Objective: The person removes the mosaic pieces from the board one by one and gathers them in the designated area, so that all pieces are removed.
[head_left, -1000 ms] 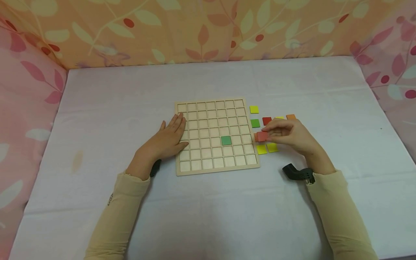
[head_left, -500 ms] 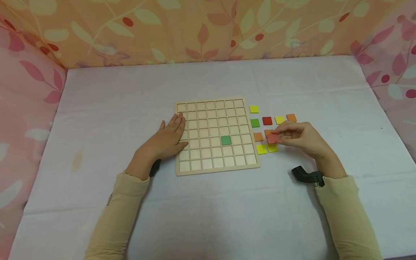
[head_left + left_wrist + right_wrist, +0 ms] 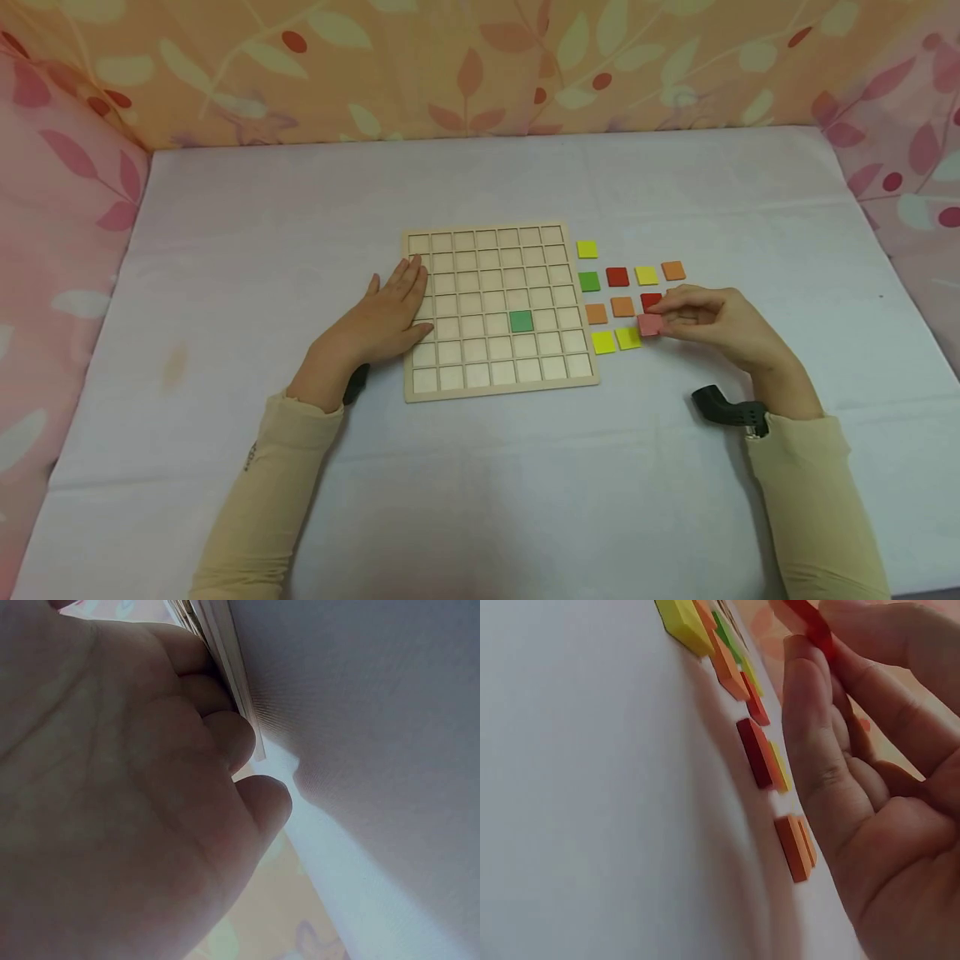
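Observation:
My left hand [image 3: 378,321] rests with its fingers straight on the left edge of a wooden grid board [image 3: 502,391]. A green square tile [image 3: 521,321] lies in one of the board's cells. Right of the board, my right hand [image 3: 723,329] pinches a red square tile [image 3: 650,325] between thumb and fingertips, over the loose tiles. In the right wrist view this red tile [image 3: 817,626] is held above the table. Closest to it are a yellow tile [image 3: 628,337] and another red tile [image 3: 651,302]. The fingers partly cover an orange tile behind them.
Loose tiles lie in rough rows beside the board: yellow [image 3: 587,249], green [image 3: 588,282], red [image 3: 617,277] and several orange ones [image 3: 673,270]. A white cloth [image 3: 480,492] covers the table. Patterned fabric [image 3: 450,67] stands along the back and sides.
My right hand has moved right, carrying the red tile away from the board's edge and over the loose tiles, uncovering several of them. My left hand stays on the board.

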